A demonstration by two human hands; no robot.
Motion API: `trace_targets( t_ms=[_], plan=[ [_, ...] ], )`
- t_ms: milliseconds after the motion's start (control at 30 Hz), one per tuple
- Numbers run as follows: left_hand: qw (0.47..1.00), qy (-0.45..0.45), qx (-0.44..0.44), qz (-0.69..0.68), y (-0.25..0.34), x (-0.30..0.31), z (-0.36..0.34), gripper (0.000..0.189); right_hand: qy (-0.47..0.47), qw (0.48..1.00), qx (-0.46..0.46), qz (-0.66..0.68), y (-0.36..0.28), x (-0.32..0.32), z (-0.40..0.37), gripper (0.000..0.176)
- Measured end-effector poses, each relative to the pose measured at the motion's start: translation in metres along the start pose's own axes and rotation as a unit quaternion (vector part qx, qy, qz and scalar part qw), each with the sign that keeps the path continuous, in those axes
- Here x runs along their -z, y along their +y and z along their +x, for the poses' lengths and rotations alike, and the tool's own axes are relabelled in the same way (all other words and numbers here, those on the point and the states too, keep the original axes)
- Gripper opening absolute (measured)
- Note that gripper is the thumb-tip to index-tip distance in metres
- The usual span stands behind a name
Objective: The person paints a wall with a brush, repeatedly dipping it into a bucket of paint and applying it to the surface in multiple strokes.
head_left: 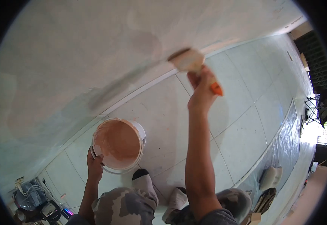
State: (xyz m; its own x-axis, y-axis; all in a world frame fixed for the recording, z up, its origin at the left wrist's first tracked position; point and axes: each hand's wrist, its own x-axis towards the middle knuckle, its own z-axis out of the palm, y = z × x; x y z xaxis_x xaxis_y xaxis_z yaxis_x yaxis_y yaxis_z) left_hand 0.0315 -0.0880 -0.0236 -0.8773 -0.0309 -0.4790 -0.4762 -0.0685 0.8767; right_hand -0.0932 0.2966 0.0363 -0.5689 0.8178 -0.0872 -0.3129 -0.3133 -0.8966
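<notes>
My right hand (201, 88) is closed round the handle of a wide paintbrush (189, 60), whose orange handle end sticks out below the fist. The bristles point up and left at the pale wall (96, 48); whether they touch it I cannot tell. My left hand (95, 160) grips the rim of a white bucket (139, 129), thumb over the edge. Pinkish-peach paint (122, 144) coats the bucket's inside, and the bucket tilts toward me. Darker, damp-looking patches mark the wall to the left of the brush.
Large pale tiles cover the floor (163, 123), meeting the wall at a low skirting (144, 88). Clear plastic sheeting (283, 138) lies at the right. Cables and small items (36, 198) sit at lower left. My feet (144, 180) stand below the bucket.
</notes>
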Motion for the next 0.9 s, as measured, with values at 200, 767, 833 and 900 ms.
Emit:
trace_targets(
  t_ms=[200,767,833,900],
  plan=[
    [0.999,-0.006,-0.038,-0.036,-0.003,-0.001,0.001,0.052,-0.134,0.957,0.174,0.189,-0.103,-0.026,0.023,0.034],
    [0.994,-0.093,0.051,-0.014,0.008,0.016,0.004,0.069,-0.024,0.992,-0.023,0.118,-0.029,-0.003,0.008,0.027],
    [0.994,-0.081,0.071,0.005,0.017,0.014,-0.001,0.066,-0.055,0.972,0.034,0.225,-0.082,-0.02,0.006,0.029],
    [0.991,-0.089,0.091,0.03,0.017,0.015,0.002,0.064,-0.074,0.954,0.072,0.281,-0.115,-0.023,0.007,0.031]
  ],
)
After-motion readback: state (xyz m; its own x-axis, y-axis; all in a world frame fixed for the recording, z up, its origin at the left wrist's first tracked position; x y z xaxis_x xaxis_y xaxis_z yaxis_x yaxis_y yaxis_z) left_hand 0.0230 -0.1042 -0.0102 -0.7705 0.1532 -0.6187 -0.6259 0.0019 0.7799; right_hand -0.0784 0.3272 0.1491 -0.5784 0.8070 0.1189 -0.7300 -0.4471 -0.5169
